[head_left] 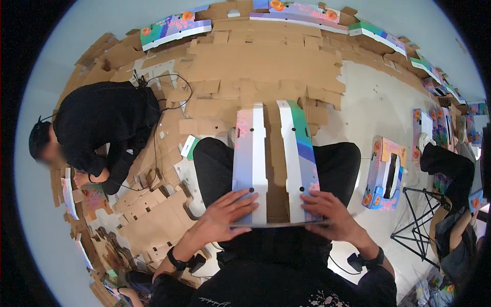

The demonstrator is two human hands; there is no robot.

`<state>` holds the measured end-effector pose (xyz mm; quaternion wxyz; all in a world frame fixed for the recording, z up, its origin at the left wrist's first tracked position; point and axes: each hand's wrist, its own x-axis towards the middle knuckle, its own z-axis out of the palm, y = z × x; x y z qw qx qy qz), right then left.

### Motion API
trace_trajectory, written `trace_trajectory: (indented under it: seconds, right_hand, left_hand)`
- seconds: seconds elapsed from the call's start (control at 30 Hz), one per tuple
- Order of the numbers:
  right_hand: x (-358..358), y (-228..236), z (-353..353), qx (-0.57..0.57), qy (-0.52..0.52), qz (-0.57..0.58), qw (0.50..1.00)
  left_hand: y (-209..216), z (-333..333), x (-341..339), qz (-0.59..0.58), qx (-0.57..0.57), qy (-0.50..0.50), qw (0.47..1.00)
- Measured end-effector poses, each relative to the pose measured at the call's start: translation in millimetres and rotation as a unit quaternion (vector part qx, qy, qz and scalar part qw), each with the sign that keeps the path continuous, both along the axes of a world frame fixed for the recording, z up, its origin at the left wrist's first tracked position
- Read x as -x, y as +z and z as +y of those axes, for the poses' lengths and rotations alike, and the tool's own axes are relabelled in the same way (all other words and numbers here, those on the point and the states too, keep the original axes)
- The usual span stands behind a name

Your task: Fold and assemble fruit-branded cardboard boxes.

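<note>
Pale floor [365, 107], cardboard sheets [255, 61] far. Carton [277, 163] near centre: we judge light, stiff, creasable; hold by side walls [243, 153]. Left hand [221, 217], right hand [331, 215]: fingers spread on sides; clench, cannot tell.

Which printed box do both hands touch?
The box between the knees: brown cardboard shows between its white flaps. The other boxes are farther away.

The pale floor [364, 115] is being covered at far centre and left by overlapping brown cardboard sheets [261, 66]; on the right its smooth surface is being left exposed. The area is being bounded by a plain pale left wall [38, 215] and a matching far wall [117, 23]. At right, a black folding frame [419, 225] is being supported by bare floor.
</note>
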<state>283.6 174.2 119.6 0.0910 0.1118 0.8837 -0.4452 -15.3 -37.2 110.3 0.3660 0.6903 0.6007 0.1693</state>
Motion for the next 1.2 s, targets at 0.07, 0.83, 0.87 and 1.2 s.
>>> trace_trajectory:
  seconds: [0.07, 0.83, 0.87, 1.2]
  right_hand:
    - [-2.5, -11.6, -3.3, 0.055, -0.111, 0.066, 0.990]
    - [28.4, -69.6, -28.9, 0.225, -0.493, 0.121, 0.831]
    - [28.3, -72.9, -28.7, 0.244, -0.498, 0.127, 0.822]
    - [35.9, -99.7, -15.6, 0.353, -0.576, 0.048, 0.736]
  left_hand:
    - [-9.6, -6.2, 4.5, -0.050, -0.014, 0.046, 0.998]
    - [-47.3, 21.5, -23.8, -0.381, -0.039, 0.398, 0.834]
    - [-49.3, 21.7, -24.5, -0.392, -0.039, 0.408, 0.824]
    - [-75.7, 31.0, -27.9, -0.426, 0.015, 0.500, 0.754]
